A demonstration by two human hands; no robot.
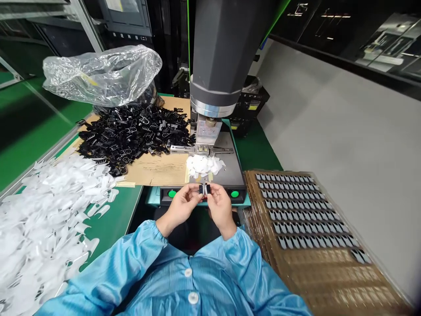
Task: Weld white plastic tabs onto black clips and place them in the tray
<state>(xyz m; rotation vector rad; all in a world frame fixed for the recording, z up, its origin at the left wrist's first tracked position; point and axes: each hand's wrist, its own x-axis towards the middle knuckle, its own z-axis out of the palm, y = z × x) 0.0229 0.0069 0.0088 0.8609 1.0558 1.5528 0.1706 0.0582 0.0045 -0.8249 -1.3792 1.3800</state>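
Note:
My left hand (182, 205) and my right hand (220, 207) meet at the front edge of the press, fingertips pinched. Between them is a small black plastic part (201, 189) with a pale strip in the middle. Whether this is one piece or two side by side I cannot tell. Just beyond my fingers, a small heap of white plastic pieces (204, 165) lies on the press's metal bed. Behind that heap sits a metal fixture (204, 149) under the large dark press head (215, 57). A green button (172, 193) is beside my left hand, another green button (234, 194) beside my right.
Black plastic parts (131, 131) are piled on cardboard (158, 169) at the left, below a clear plastic bag (105, 74). White pieces (42, 224) cover the near-left green table. Stacked brown trays (315, 267) at the right carry rows of grey-and-black parts (296, 204).

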